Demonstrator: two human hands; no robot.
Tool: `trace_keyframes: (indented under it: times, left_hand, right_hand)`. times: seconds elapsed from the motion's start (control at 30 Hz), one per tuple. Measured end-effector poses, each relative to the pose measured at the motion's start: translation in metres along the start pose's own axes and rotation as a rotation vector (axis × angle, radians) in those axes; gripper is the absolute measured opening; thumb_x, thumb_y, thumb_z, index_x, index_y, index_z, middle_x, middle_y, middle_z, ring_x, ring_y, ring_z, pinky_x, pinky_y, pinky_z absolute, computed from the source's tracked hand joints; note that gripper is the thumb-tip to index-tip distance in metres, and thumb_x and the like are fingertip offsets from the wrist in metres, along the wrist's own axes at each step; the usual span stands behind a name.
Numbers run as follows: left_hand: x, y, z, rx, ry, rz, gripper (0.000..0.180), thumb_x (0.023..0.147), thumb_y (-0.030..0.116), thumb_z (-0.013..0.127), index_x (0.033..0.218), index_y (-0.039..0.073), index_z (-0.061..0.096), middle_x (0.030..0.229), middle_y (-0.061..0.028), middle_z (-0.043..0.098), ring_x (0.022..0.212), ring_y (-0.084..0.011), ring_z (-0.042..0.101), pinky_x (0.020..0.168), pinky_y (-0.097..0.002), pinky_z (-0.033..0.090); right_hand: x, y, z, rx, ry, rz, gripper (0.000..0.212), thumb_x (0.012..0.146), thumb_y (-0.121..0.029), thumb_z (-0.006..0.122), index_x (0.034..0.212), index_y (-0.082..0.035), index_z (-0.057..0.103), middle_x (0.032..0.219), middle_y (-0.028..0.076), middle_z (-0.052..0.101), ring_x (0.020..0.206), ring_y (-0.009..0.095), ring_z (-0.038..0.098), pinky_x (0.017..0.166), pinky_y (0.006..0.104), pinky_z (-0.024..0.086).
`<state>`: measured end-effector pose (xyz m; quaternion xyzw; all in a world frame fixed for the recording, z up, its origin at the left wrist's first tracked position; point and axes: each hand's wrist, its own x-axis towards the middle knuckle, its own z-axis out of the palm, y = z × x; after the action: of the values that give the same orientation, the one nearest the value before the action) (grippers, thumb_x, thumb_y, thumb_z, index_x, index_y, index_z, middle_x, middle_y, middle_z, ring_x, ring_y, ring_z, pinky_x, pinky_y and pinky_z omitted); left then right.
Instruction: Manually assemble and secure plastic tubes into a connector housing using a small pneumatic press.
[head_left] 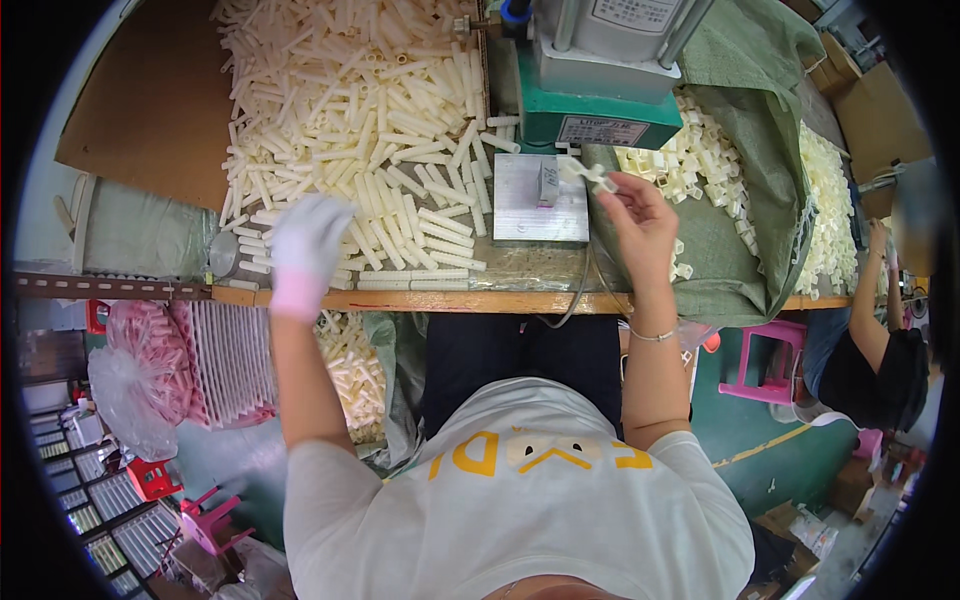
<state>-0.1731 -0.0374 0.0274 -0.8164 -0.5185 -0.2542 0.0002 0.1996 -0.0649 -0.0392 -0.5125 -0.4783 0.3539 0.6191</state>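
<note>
My left hand (312,240), in a white glove with a pink cuff, is over the near left edge of a heap of cream plastic tubes (370,120). Its fingers are blurred, so whether they grip a tube cannot be told. Bare, my right hand (643,218) pinches a small cream plastic fitting (590,176) between thumb and fingers. The fitting is beside a small upright metal block (548,185) on a silver plate (540,222). Above the plate stands a press with a green base (600,115) and grey body.
A green woven sack (735,270) with many cream square fittings (715,175) lies right of the press. A cable (583,290) hangs over the wooden table edge (400,300). Below left are more tubes (350,375) and pink bundles (150,350). Another person (870,350) sits far right near a pink stool (765,365).
</note>
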Motion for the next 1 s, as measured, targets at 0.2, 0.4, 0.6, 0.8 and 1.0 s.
trace_keyframes:
  times: [0.2, 0.4, 0.6, 0.8, 1.0]
  left_hand:
    - [0.087, -0.024, 0.114, 0.348, -0.392, 0.511, 0.007, 0.080, 0.016, 0.058, 0.077, 0.014, 0.064, 0.084, -0.0054, 0.060, 0.082, -0.0238, 0.060, 0.078, -0.0348, 0.041]
    - [0.102, -0.025, 0.089, 0.332, -0.492, 0.725, 0.007, 0.078, 0.018, 0.062, 0.078, 0.012, 0.064, 0.083, -0.0051, 0.061, 0.082, -0.0231, 0.060, 0.073, -0.0360, 0.043]
    - [0.086, 0.060, 0.062, -0.551, -0.246, -0.203, 0.029, 0.080, 0.022, 0.070, 0.102, 0.003, 0.067, 0.092, -0.0074, 0.069, 0.082, -0.0179, 0.066, 0.074, -0.0282, 0.050]
    - [0.076, 0.113, 0.117, -0.853, -0.145, -0.324, 0.032, 0.080, 0.025, 0.071, 0.098, -0.001, 0.068, 0.086, -0.0073, 0.070, 0.075, -0.0122, 0.064, 0.070, -0.0264, 0.049]
    - [0.079, 0.130, 0.112, -0.740, -0.128, -0.249, 0.034, 0.080, 0.029, 0.068, 0.096, -0.001, 0.069, 0.075, -0.0106, 0.069, 0.068, -0.0156, 0.065, 0.064, -0.0282, 0.049]
  right_hand:
    - [0.001, 0.003, 0.030, -0.143, 0.004, -0.025, 0.023, 0.081, 0.000, 0.068, 0.104, 0.001, 0.064, 0.090, 0.007, 0.068, 0.077, 0.010, 0.064, 0.070, 0.0221, 0.053]
    - [0.002, 0.004, 0.030, -0.306, -0.066, -0.115, 0.023, 0.078, -0.003, 0.071, 0.100, 0.000, 0.066, 0.086, 0.011, 0.069, 0.076, 0.016, 0.067, 0.067, 0.0263, 0.054]
    - [0.008, 0.000, 0.027, -0.491, -0.144, -0.292, 0.024, 0.076, 0.000, 0.070, 0.100, -0.001, 0.067, 0.092, 0.013, 0.069, 0.079, 0.022, 0.068, 0.069, 0.0290, 0.054]
    - [0.012, -0.006, 0.027, -0.543, -0.208, -0.341, 0.019, 0.076, -0.003, 0.067, 0.095, -0.001, 0.067, 0.092, 0.015, 0.067, 0.082, 0.031, 0.065, 0.071, 0.0356, 0.052]
    - [0.011, -0.007, 0.024, -0.515, -0.191, -0.344, 0.017, 0.076, -0.003, 0.067, 0.093, -0.001, 0.066, 0.089, 0.015, 0.066, 0.081, 0.032, 0.064, 0.071, 0.0377, 0.051]
